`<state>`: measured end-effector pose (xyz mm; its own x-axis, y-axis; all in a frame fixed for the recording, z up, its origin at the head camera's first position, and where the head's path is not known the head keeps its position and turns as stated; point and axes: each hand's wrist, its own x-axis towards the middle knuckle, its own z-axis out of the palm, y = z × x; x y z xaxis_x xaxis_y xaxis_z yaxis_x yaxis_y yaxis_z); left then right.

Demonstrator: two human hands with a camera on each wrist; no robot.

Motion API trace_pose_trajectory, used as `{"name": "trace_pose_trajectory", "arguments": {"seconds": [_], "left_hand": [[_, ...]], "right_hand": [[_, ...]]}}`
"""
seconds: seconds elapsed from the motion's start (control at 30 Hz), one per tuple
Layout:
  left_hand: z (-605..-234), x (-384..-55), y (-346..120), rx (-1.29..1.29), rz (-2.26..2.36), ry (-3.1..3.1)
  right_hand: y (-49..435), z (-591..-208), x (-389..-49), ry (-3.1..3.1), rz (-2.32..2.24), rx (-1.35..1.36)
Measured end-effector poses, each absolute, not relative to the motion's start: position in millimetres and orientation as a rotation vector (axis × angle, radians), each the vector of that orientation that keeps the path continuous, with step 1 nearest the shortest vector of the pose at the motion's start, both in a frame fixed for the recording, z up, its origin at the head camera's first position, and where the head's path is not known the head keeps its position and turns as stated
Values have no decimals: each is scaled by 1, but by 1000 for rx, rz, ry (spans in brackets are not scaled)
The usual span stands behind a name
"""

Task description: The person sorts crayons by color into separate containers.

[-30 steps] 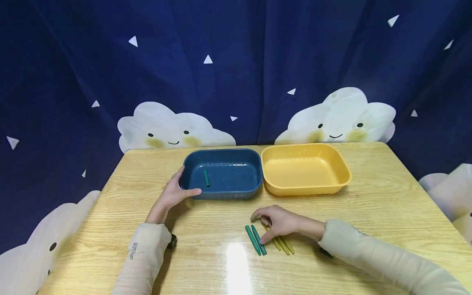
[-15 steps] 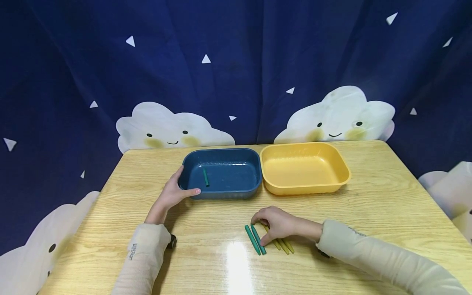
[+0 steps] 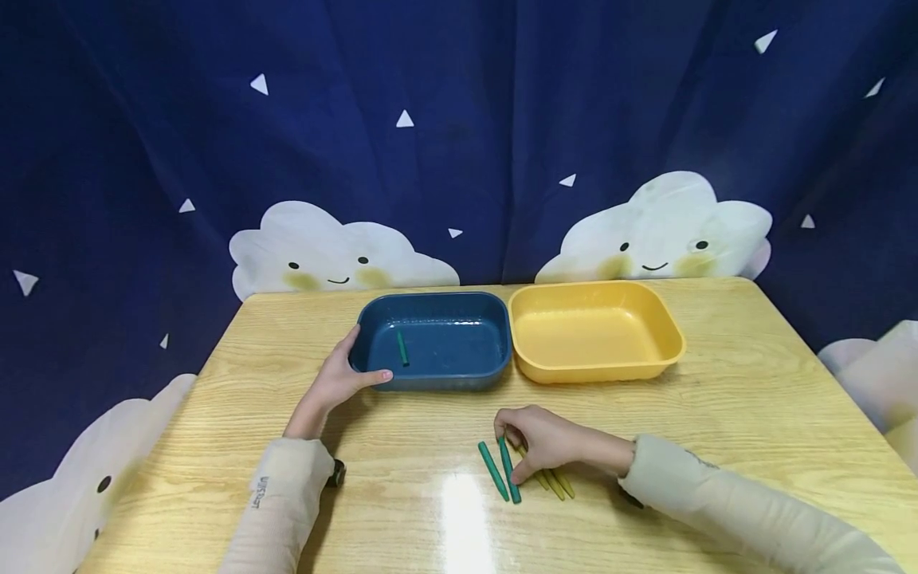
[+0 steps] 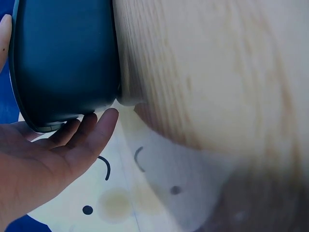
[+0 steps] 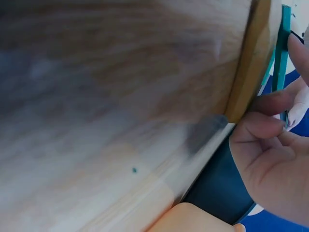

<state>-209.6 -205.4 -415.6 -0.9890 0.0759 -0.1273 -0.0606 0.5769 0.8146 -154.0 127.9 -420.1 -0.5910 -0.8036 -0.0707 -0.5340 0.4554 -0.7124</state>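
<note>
My right hand [image 3: 545, 437] pinches a green crayon [image 3: 509, 470] between thumb and fingers, low over the table. In the right wrist view the held green crayon [image 5: 281, 53] stands along the fingertips, near a yellow crayon [image 5: 247, 67]. Just left of it lies a second green crayon [image 3: 493, 472]. Several yellow crayons [image 3: 558, 485] lie partly hidden under the hand. My left hand [image 3: 335, 381] rests against the left end of a blue bin [image 3: 445, 381], its fingers along the outside and its thumb at the front rim. Inside the bin lies another green crayon [image 3: 402, 349].
A yellow bin [image 3: 598, 372] stands right beside the blue one at the back of the wooden table [image 3: 402, 510]. Behind the table's far edge hangs a dark blue curtain [image 3: 459, 159] with clouds and white triangles.
My right hand has closed on the nearer green crayon and shifted it slightly right, away from the other green one. The left hand and both bins stay where they were.
</note>
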Motion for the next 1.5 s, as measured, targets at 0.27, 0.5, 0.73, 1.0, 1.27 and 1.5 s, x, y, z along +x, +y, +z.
{"name": "trace_pose_trajectory", "arguments": {"seconds": [0.27,0.5,0.73,1.0,1.27,1.5], "left_hand": [[-416,-209,-205,23,1399,2654],[-417,-209,-205,14,1400,2653],[-418,-209,-205,11,1409,2646],[-418,-210,-205,9,1408,2653],[-419,-209,-206,30,1401,2662],[-419,-210,-206,19,1401,2657]], "right_hand": [[124,-419,-152,2177,-1056,-1038],[122,-418,-152,1973,-1248,-898],[126,-417,-159,1858,-1393,-784],[130,-411,-169,1683,-1514,-652],[133,-401,-176,1643,-1602,-573],[131,-391,-183,1718,-1601,-575]]}}
